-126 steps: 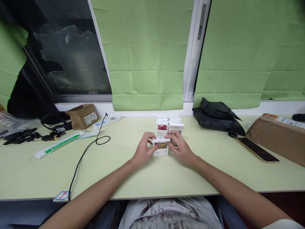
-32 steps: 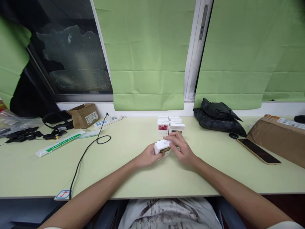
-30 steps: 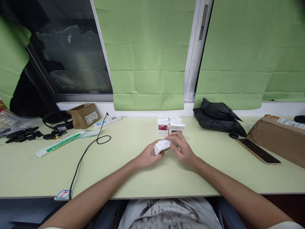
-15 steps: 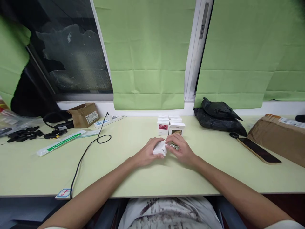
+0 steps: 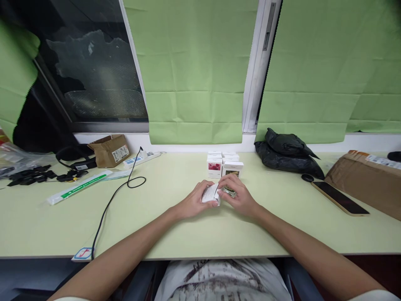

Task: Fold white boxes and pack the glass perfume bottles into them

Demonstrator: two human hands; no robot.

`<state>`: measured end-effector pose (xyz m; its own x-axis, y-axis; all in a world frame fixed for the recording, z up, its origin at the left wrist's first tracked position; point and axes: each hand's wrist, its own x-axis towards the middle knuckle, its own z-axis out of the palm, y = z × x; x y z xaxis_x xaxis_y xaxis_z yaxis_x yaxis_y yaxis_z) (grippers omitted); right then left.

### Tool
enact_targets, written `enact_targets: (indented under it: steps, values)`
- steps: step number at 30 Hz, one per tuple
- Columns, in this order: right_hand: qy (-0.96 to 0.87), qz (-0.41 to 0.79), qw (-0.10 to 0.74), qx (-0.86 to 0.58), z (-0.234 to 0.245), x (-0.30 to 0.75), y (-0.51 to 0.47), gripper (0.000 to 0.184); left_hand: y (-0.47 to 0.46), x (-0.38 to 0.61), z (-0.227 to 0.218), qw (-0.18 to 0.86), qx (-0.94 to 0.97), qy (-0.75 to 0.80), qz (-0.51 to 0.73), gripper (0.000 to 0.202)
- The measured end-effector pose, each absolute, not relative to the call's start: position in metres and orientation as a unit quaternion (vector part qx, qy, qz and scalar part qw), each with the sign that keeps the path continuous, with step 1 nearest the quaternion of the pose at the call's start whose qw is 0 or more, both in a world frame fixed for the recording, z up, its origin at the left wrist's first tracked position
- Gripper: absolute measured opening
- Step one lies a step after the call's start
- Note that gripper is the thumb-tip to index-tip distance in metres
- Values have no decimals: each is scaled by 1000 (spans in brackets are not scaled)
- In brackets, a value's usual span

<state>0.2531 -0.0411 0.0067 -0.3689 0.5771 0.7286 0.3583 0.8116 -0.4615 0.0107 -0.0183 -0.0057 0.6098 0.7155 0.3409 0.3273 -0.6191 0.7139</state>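
My left hand (image 5: 196, 200) grips a small white box (image 5: 210, 194) just above the table, fingers along its far side and thumb along its near edge. Printed text shows on the box's upward face. At the box's right end, the fingertips of my right hand (image 5: 238, 196) touch its edge. Held in the palm side of that same hand is a small shiny glass-like item (image 5: 229, 191), mostly hidden by the fingers. Just beyond my hands several small white boxes stand in two columns; the front ones are a box with a red picture (image 5: 214, 167) and a box with a darker picture (image 5: 232, 168).
Left on the table (image 5: 169, 167) lie a black cable (image 5: 108, 205), a green-and-white packet (image 5: 79, 187), a power strip (image 5: 150, 158) and an open cardboard box (image 5: 111, 152). To the right are a black plastic bag (image 5: 288, 154), a phone (image 5: 341, 198) and a large carton (image 5: 366, 179).
The white box has turned slightly in my hands, so its printed face now shows more, with a gap or flap edge visible near its right end. My hands have barely shifted.
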Motion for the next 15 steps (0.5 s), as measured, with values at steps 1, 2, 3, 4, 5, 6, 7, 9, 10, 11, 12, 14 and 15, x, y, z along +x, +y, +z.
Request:
enact_targets:
  steps: [1,2,3,4,5,6,7,9,10,11,12,14,15]
  values:
    - [-818,117,484,-290,6,253,-41,9,-18,11,-6,308,842,309,318,62]
    - [-816,121,483,-293,6,253,-41,10,-18,11,-6,308,841,309,321,62]
    - [-815,126,482,-296,5,253,-40,10,-18,11,-6,307,839,309,325,63]
    - [-815,130,480,-297,5,253,-40,10,-18,11,-7,307,838,310,328,63]
    - [-815,135,478,-298,5,253,-40,10,-17,11,-8,307,837,310,330,63]
    - [-815,141,476,-298,5,253,-40,10,-17,11,-8,307,836,311,332,64]
    - [-815,147,474,-299,5,253,-39,9,-17,11,-9,309,835,311,332,64]
    - [-813,160,471,-301,7,253,-40,9,-16,11,-10,312,834,310,333,64]
    - [-813,166,470,-303,7,253,-40,8,-16,11,-10,313,834,308,333,64]
    - [-812,171,468,-304,8,253,-40,8,-16,10,-9,313,836,305,333,65]
    - [-812,176,466,-304,8,253,-41,8,-16,10,-9,312,837,301,333,65]
    - [-814,184,462,-301,8,254,-41,8,-17,10,-9,307,842,296,331,64]
    - [-815,187,460,-300,8,254,-40,8,-17,10,-8,304,844,294,329,64]
